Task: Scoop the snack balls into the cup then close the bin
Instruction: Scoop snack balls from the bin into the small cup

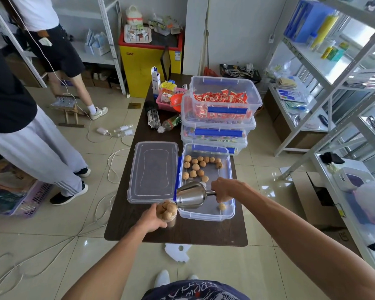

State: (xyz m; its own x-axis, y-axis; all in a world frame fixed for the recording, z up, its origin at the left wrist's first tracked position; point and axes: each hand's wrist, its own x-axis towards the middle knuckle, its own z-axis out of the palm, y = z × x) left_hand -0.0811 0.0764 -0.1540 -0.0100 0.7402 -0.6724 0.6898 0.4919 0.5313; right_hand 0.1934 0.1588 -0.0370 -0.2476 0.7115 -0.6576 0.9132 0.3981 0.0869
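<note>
My right hand (224, 190) is closed in a firm grip around the handle of the metal scoop (192, 194), whose mouth is tipped down to the left, right at the rim of the cup (167, 212). My left hand (153, 219) is wrapped around that cup from the near side, holding it just off the near left corner of the bin (206, 215), above the desk (182, 234). The cup already looks heaped with snack balls (196, 166), so I judge the scooping is nearly finished, though whether anything remains inside the scoop I cannot tell. Plenty of balls lie loose in the far half of the open bin, and one sits alone near its front right corner. The lid (153, 172) lies flat on the desk just left of the bin, so closing is all still to do: set down the cup and scoop, lift the lid over, and snap the blue clips. Beyond the bin stand stacked clear tubs (223, 105) of red packets, with a bottle and small clutter at the far end of the dark desk. Around it are pale floor tiles strewn with white cables, metal shelves on the right, a yellow cabinet (143, 68) against the wall, and two people standing at the left.
</note>
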